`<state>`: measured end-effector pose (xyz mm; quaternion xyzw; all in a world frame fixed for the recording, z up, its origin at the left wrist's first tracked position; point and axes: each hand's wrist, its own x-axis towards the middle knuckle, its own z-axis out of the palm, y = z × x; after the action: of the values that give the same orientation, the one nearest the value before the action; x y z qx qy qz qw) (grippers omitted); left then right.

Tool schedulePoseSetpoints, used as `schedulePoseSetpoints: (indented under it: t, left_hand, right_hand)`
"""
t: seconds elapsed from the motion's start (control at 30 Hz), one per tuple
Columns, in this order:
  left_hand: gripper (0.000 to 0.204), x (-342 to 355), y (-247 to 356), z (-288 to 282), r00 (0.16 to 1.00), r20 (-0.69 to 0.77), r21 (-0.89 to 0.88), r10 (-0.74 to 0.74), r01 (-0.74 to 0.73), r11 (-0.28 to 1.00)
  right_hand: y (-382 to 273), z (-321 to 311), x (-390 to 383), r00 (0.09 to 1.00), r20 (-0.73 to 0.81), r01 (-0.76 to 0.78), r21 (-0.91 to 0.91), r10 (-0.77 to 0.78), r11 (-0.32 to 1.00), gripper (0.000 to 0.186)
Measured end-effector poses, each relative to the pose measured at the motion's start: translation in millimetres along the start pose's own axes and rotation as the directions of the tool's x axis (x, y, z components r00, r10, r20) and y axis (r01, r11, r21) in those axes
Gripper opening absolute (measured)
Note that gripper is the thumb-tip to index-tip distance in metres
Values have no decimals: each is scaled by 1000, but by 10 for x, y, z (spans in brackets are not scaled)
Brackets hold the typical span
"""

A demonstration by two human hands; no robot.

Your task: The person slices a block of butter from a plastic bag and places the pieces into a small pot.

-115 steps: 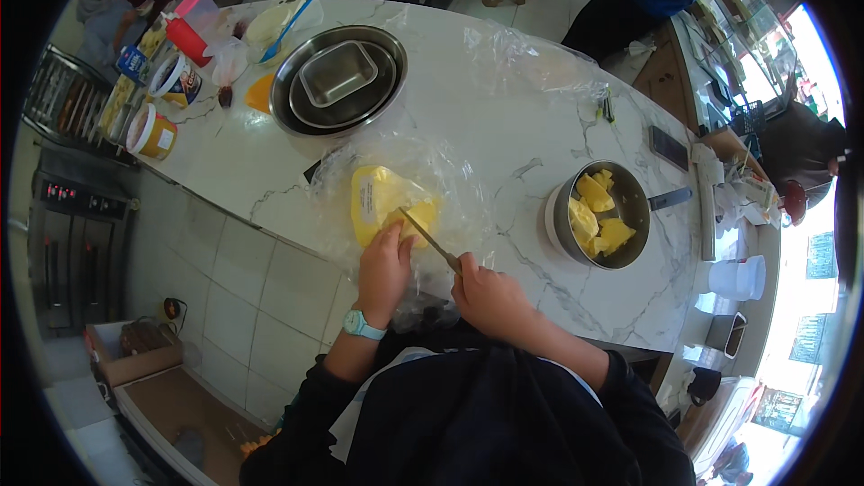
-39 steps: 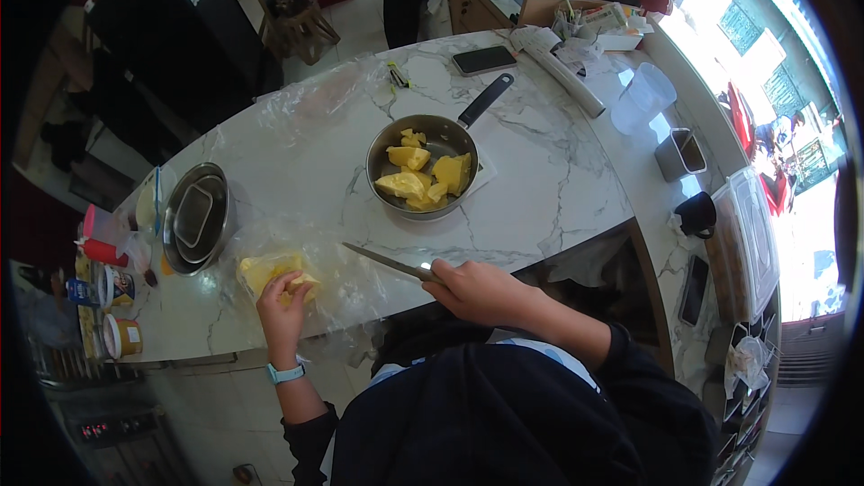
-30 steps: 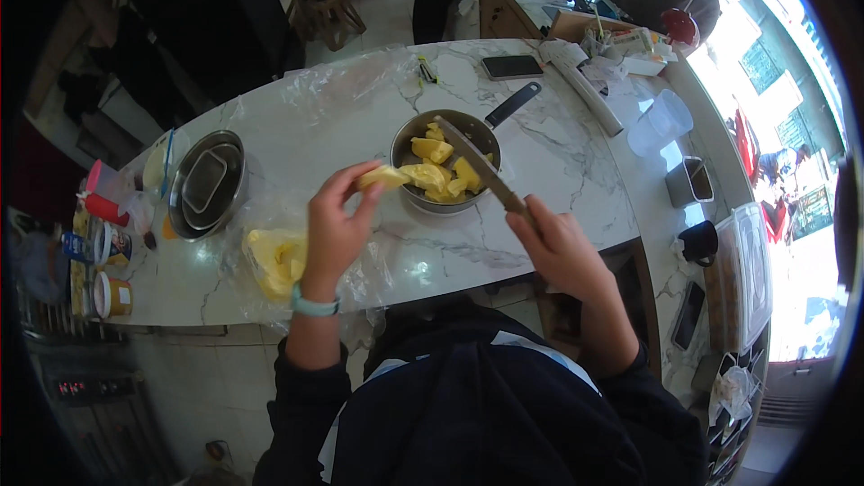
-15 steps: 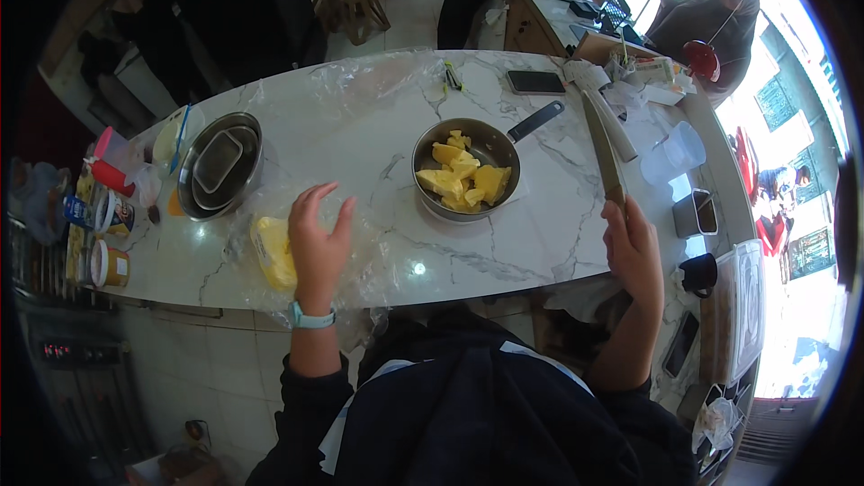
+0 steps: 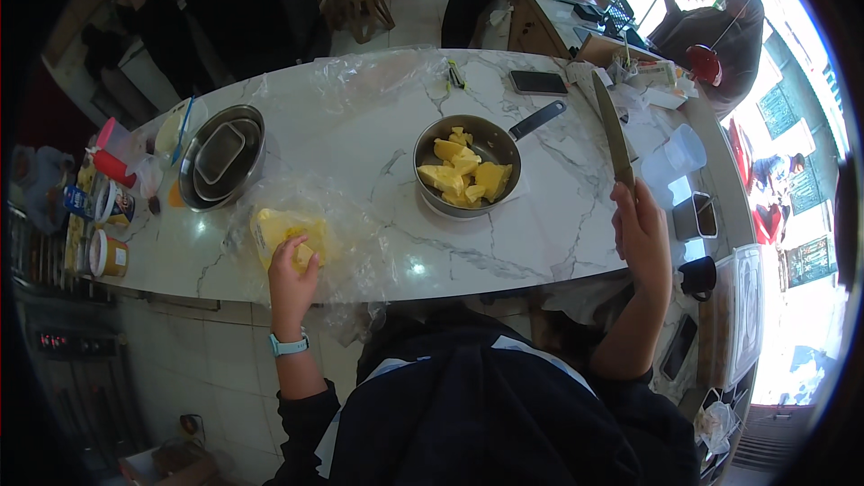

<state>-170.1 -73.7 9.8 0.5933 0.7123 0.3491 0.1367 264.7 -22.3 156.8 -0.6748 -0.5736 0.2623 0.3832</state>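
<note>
My left hand (image 5: 292, 286) is over the near edge of a yellow block of butter (image 5: 270, 227), thumb and fingers apart. Its fingertips reach the butter, though I cannot tell whether they press on it. The butter lies on crumpled clear plastic wrap (image 5: 355, 238) at the counter's near left. Off to the right, my right hand (image 5: 643, 238) is closed round the handle of a long knife (image 5: 613, 130), its blade pointing up and away. Between my hands stands a saucepan (image 5: 420, 182) with several chunks of butter (image 5: 457, 158) in it, its handle toward the far right.
Nested metal bowls (image 5: 187, 182) stand on the left, beside several tubs (image 5: 110, 254). At the back lie a phone (image 5: 538, 82) and more clear plastic (image 5: 364, 76). A plastic jug (image 5: 677, 151), a metal container (image 5: 695, 215) and a black mug (image 5: 697, 276) line the right.
My left hand has come left and nearer to me, from above the wrap down to the butter. My right hand has shifted slightly right and away with the knife, whose blade stays raised.
</note>
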Motion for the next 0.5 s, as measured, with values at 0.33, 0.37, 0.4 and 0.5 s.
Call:
schedulePoseSetpoints:
  t: [0.33,0.37,0.4,0.5]
  left_hand:
    - [50,-51,-97,-42,954,292,3,59,-62,998]
    - [51,-43,-100,-38,956,289,8,56,-61,998]
    - [51,-19,-105,-32,956,289,9,57,-62,998]
    - [48,62,-141,-36,961,266,125,73,-110,986]
  right_hand:
    - [77,-82,10,1000,23,-6,-22,6,1000,31]
    - [88,-86,15,1000,22,-6,-21,6,1000,31]
    - [100,-88,20,999,34,1,-30,0,1000,31]
    - [141,-86,29,998,63,15,-59,-11,998,31]
